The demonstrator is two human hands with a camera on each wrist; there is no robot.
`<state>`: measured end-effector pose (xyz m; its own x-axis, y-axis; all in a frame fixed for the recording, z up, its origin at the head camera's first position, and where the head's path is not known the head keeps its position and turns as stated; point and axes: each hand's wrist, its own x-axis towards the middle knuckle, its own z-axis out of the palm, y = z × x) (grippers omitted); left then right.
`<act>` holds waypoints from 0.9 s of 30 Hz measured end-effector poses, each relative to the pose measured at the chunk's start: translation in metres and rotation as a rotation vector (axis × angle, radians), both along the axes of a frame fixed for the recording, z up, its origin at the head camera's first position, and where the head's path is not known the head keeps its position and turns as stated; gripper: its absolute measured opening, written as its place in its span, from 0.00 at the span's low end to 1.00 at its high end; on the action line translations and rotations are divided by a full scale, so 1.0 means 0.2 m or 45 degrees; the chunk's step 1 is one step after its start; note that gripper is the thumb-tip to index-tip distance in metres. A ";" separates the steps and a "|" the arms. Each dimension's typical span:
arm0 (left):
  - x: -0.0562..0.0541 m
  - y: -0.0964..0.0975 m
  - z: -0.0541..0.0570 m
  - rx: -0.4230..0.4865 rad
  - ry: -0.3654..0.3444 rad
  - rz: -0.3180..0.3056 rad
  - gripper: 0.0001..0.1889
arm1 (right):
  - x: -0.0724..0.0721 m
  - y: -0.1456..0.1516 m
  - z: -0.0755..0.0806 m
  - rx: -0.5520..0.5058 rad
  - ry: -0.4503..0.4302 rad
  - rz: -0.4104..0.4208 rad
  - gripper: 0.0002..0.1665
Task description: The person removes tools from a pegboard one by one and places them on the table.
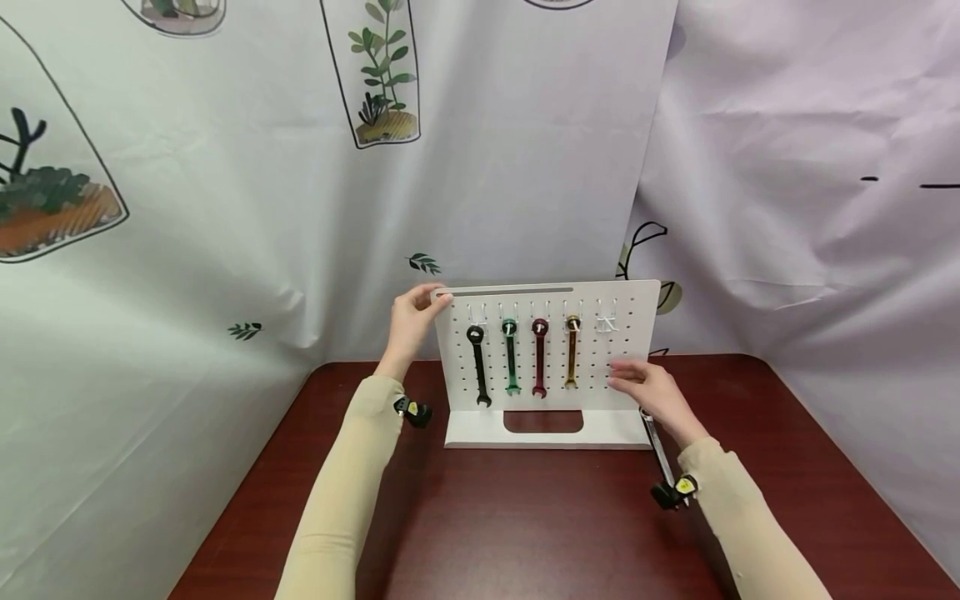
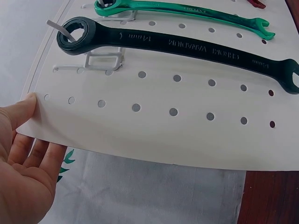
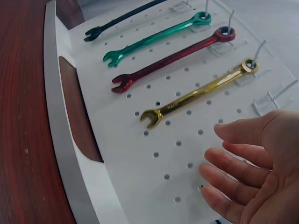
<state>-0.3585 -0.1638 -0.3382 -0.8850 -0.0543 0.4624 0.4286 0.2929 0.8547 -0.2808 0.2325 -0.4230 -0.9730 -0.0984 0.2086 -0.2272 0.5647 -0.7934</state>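
Note:
A white pegboard stand (image 1: pixel 600 358) stands upright on the table. My left hand (image 1: pixel 411 321) grips its upper left corner, thumb on the front face and fingers behind, as the left wrist view shows. From the board's hooks hang a black wrench (image 2: pixel 187 46), a green wrench (image 3: pixel 156 39), a red wrench (image 3: pixel 173 60) and a gold wrench (image 3: pixel 201 93). My right hand (image 1: pixel 654 392) hovers before the board's right side, fingers loosely bent and nothing in them. Just above it is a bare hook (image 1: pixel 606 323). A silver wrench (image 1: pixel 657 446) lies on the table under the right wrist.
The dark red-brown table (image 1: pixel 540 517) reaches back to a pale printed curtain (image 1: pixel 510 167) behind the board. The stand's white base (image 1: pixel 476 431) has a rounded cutout in its middle. Wrist cameras sit on both sleeves.

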 end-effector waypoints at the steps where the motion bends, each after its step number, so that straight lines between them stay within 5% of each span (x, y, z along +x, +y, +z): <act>1: 0.00 0.00 0.00 -0.001 -0.003 0.002 0.18 | -0.01 -0.01 0.01 -0.008 0.002 0.007 0.25; 27: 0.00 0.00 0.00 -0.002 -0.013 0.002 0.18 | -0.12 -0.21 0.07 -0.219 -0.096 0.105 0.26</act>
<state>-0.3589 -0.1640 -0.3376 -0.8896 -0.0548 0.4535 0.4195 0.2948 0.8585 -0.3050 0.1915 -0.4099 -0.9765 -0.1479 0.1565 -0.2039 0.4013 -0.8930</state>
